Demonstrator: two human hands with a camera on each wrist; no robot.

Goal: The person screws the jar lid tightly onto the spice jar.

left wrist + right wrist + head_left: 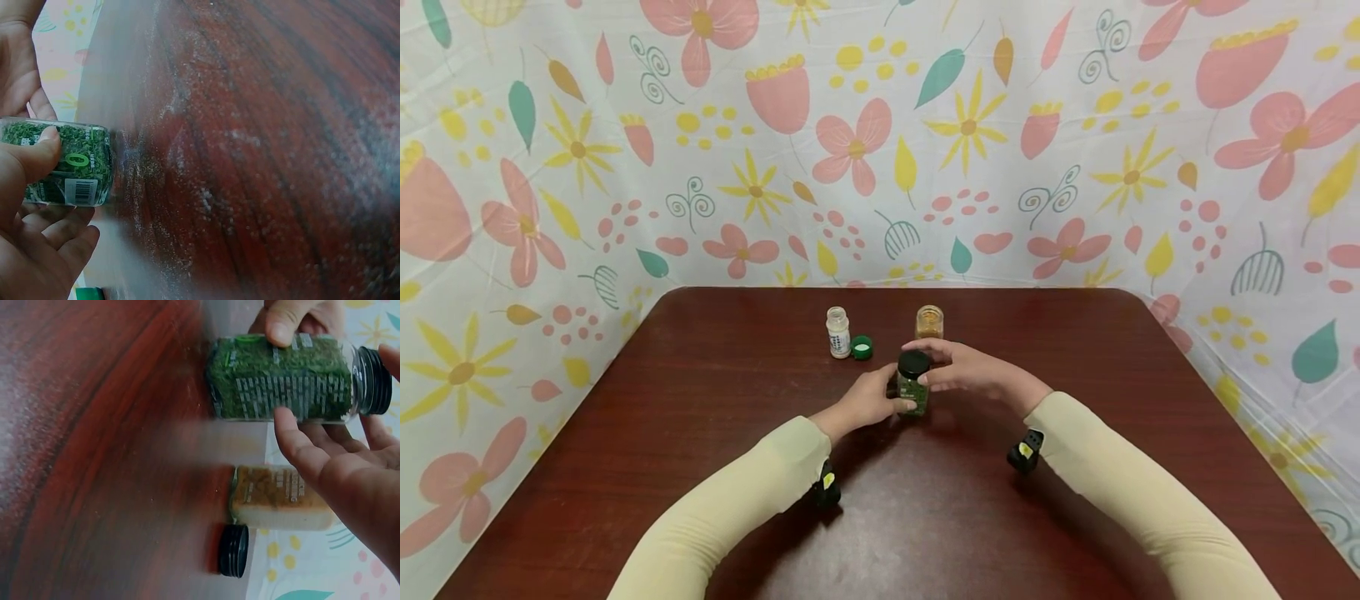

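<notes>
A clear jar of green dried herbs (913,395) stands upright near the middle of the table, its base close to the wood. My left hand (868,398) grips the jar's body from the left, thumb across the front. Around the jar's black lid (913,362) my right hand (966,369) curls from the right, thumb in front and fingers behind. Seen from the right wrist, the herb jar (284,378) shows white label print, and the right little finger extends beside its body. The left wrist view shows a barcode on the jar (69,169).
Behind the right hand stands a lidless jar of orange-brown spice (929,321), with a black cap (234,550) beside it. Left of that, an uncapped bottle of white contents (838,333) stands next to a green cap (862,347). A flowered cloth (857,150) hangs behind the brown table (730,358).
</notes>
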